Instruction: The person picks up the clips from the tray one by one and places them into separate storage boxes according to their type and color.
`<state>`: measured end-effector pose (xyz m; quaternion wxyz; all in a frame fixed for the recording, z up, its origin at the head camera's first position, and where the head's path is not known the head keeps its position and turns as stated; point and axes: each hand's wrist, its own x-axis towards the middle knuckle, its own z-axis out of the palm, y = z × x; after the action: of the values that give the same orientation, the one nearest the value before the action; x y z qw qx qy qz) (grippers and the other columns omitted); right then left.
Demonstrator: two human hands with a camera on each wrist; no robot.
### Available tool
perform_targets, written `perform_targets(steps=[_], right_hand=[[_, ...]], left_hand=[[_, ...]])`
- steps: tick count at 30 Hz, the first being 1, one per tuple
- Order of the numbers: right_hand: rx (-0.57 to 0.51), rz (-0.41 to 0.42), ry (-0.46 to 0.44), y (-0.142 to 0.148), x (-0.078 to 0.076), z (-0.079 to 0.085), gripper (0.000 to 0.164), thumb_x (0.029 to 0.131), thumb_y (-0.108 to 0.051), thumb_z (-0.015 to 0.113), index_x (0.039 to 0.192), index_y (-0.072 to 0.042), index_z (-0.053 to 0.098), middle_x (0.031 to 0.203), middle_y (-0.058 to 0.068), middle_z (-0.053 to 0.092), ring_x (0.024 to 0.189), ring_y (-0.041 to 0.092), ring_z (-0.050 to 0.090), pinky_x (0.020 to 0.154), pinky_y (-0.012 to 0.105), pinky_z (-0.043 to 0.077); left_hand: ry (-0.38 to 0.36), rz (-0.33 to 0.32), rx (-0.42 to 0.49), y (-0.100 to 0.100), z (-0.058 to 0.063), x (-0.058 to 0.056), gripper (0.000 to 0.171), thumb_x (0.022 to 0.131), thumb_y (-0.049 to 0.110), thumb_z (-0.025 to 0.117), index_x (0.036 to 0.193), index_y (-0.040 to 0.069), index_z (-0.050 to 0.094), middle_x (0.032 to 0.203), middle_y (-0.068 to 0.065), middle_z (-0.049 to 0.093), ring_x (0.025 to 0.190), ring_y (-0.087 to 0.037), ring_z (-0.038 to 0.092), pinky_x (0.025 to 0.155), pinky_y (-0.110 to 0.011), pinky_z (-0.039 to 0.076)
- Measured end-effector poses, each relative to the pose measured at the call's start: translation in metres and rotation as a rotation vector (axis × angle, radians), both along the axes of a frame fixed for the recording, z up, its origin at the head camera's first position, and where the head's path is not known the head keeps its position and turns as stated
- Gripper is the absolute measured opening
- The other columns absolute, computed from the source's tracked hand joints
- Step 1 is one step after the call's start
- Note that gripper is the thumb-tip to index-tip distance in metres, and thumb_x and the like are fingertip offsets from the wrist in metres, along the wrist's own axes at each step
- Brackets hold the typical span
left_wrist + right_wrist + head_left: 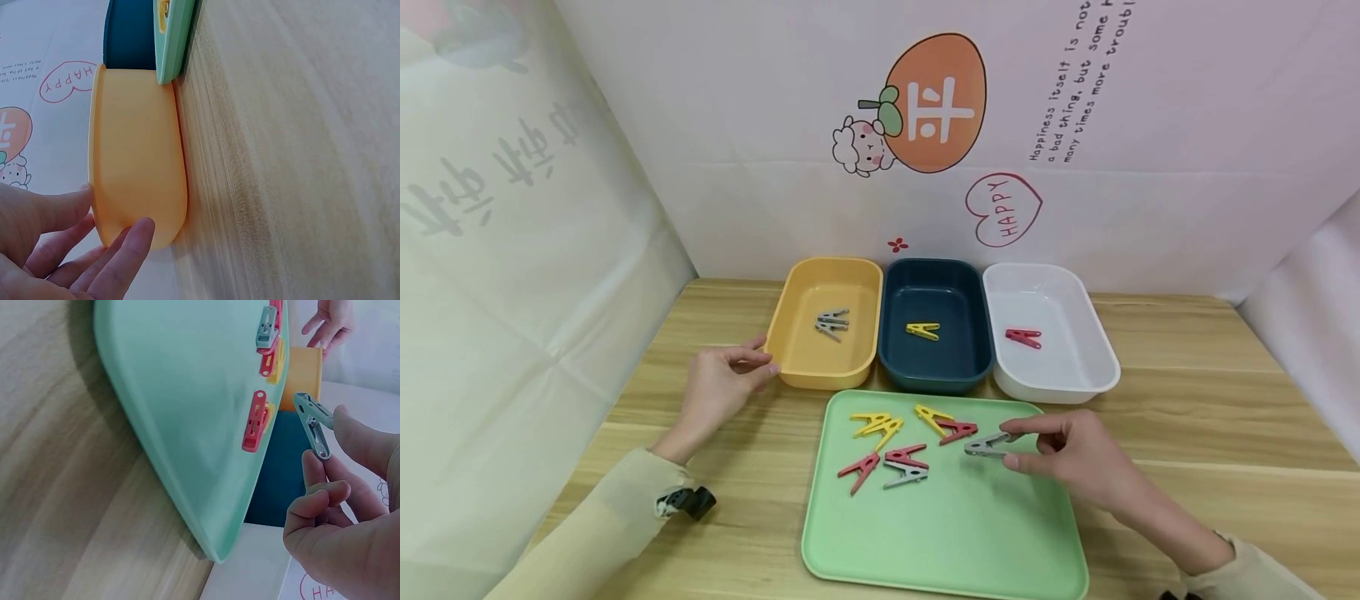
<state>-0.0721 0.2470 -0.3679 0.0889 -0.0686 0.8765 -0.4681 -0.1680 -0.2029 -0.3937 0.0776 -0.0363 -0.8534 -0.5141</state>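
Note:
My right hand [1078, 454] pinches a grey clothespin [985, 446] by its handles between thumb and a fingertip, over the right part of the green tray [940, 533]. The right wrist view shows this clothespin [310, 425] with its two legs spread between the fingers. Several yellow, red and grey clothespins lie on the tray, among them a red clothespin [860, 472] and a grey clothespin [907, 474]. Fingers relaxed, my left hand [722, 387] touches the near left corner of the yellow bin [827, 382]. In the left wrist view its fingertips [145, 230] rest against the bin's outer wall.
Grey clothespins [832, 321] lie in the yellow bin. A dark blue bin [936, 383] beside it holds a yellow clothespin [922, 331], and a white bin [1060, 390] holds a red clothespin [1024, 337]. A printed cloth [760, 192] hangs behind the wooden table [1195, 375].

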Motion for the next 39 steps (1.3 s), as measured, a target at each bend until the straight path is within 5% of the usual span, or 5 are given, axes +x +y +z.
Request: perform_targets(steps=[26,39], right_hand=[[-0.098,-0.069,-0.013,-0.011,-0.023,0.034,0.043,0.087,-0.017,0.09,0.124,0.0,0.077,0.07,0.003,0.047,0.065,0.018,0.046,0.048,0.025,0.031],[-0.05,-0.084,0.011,-0.011,-0.042,0.049,0.047,0.088,-0.02,0.09,0.128,0.0,0.075,0.069,0.004,0.047,0.067,0.018,0.046,0.049,0.024,0.035]], left_hand=[[-0.008,-0.016,0.003,-0.001,0.0,0.0,0.017,0.09,0.003,0.085,0.1,-0.009,0.079,0.134,-0.02,0.068,0.095,-0.034,0.077,0.069,-0.037,0.068],[-0.01,-0.029,0.036,-0.001,0.001,0.001,0.018,0.089,0.001,0.084,0.102,-0.011,0.077,0.134,-0.022,0.067,0.098,-0.035,0.076,0.068,-0.026,0.066]])
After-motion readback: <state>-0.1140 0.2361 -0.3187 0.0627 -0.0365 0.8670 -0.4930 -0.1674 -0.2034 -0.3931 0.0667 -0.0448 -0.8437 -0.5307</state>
